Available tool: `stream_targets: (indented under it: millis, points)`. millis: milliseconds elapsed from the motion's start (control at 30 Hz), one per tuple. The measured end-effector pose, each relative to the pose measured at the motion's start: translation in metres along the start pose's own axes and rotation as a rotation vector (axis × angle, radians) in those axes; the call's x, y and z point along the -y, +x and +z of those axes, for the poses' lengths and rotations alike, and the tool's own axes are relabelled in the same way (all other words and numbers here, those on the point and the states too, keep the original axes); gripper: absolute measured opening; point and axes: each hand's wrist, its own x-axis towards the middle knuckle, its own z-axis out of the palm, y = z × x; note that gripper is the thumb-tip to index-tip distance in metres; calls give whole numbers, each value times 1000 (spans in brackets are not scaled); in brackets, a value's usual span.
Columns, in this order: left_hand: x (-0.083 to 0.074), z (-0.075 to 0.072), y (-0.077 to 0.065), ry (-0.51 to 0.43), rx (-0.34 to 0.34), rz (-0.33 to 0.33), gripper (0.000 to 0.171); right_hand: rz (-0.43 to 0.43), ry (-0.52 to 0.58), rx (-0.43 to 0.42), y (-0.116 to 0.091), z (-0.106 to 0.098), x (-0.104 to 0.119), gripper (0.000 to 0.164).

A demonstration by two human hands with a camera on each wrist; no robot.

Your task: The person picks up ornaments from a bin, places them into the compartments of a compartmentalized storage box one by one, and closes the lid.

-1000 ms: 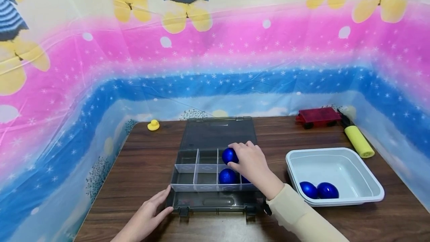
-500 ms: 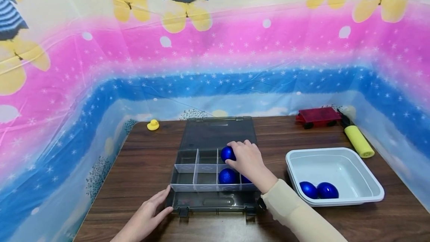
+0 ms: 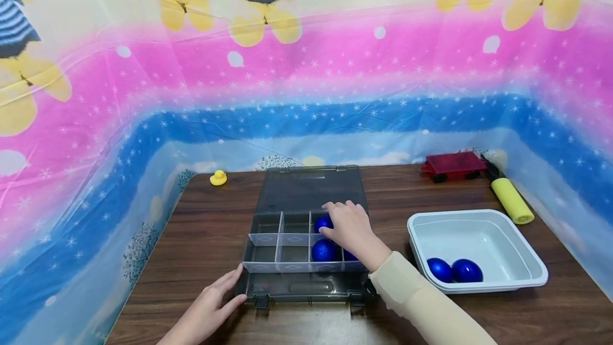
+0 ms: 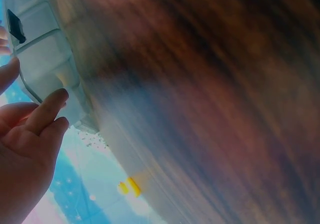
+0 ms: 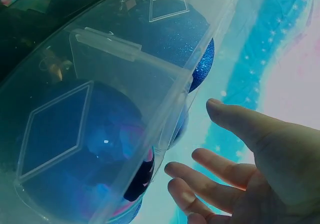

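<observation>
A smoky plastic compartment case (image 3: 311, 190) lies on the table with its lid folded back. My right hand (image 3: 351, 228) hovers over its back row, fingers apart, just above a blue ball (image 3: 322, 222) in a compartment there. A glittery blue ball (image 3: 324, 251) fills the front compartment before it. Another blue ball (image 3: 350, 256) is partly hidden under the right wrist. In the right wrist view, thumb and fingers are spread beside the clear wall, which shows a glossy blue ball (image 5: 107, 134) behind it. My left hand (image 3: 210, 300) rests its fingertips against the case's front left corner.
A white tub (image 3: 507, 260) with two blue balls (image 3: 466, 270) stands on the right. Behind it are a yellow cylinder (image 3: 511, 200) with a black end and a red toy cart (image 3: 455, 165). A yellow rubber duck (image 3: 218, 178) sits at the back left.
The right hand has shifted slightly left, lowered the blue ball into the back compartment and let go of it. The left hand has stayed at the corner.
</observation>
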Motion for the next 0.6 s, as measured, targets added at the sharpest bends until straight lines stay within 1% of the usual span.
stream_targets:
  millis: [267, 433, 600]
  points:
    - [0, 0, 0, -4, 6, -6, 63, -11, -1, -15, -3, -7, 2, 49]
    - [0, 0, 0, -2, 5, -6, 64, -19, 21, -35, -8, -18, 4, 46]
    - [0, 1, 1, -1, -1, 3, 63, -44, 38, -79, -18, -31, 7, 44]
